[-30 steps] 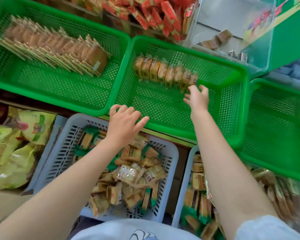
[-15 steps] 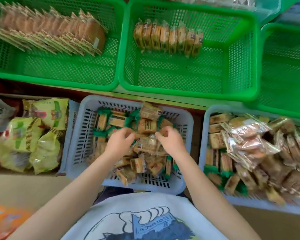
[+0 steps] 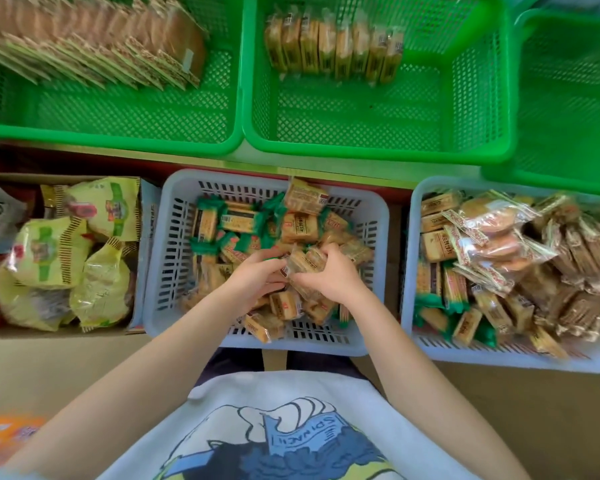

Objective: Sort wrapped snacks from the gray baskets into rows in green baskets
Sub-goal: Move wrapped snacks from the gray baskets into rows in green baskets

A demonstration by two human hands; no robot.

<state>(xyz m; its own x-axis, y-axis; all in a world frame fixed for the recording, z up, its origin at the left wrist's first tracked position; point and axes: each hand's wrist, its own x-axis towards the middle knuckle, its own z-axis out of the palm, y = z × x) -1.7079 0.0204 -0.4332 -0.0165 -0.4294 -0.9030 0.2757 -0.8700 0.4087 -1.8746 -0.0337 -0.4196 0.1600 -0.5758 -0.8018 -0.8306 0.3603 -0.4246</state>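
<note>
Both hands meet over the middle of the gray basket (image 3: pixel 174 271). The right hand (image 3: pixel 329 278) curls its fingers around a small stack of clear-wrapped snacks (image 3: pixel 303 261), gripping it from the right side. The left hand (image 3: pixel 253 282) has its fingers bent in against the left end of the same stack, pinching it there. The stack sits just above the loose heap of wrapped snacks (image 3: pixel 284 306) that fills this basket, some in clear wrap, others with green ends (image 3: pixel 243 220) toward the basket's far left corner.

Just right of it stands a 2nd gray basket (image 3: pixel 409 271), piled with more wrapped snacks and round biscuits in clear packs (image 3: pixel 492 230). Beyond the gray baskets sit 3 green baskets. The middle green basket (image 3: pixel 361 147) holds 1 row of upright snacks (image 3: pixel 333 50) along its far edge. The left green basket (image 3: pixel 118 133) holds a longer row of flat packs (image 3: pixel 94 39) at its far edge. To the left of the gray baskets, yellow bags (image 3: pixel 59 251) lie in a cardboard box (image 3: pixel 49 332).
</note>
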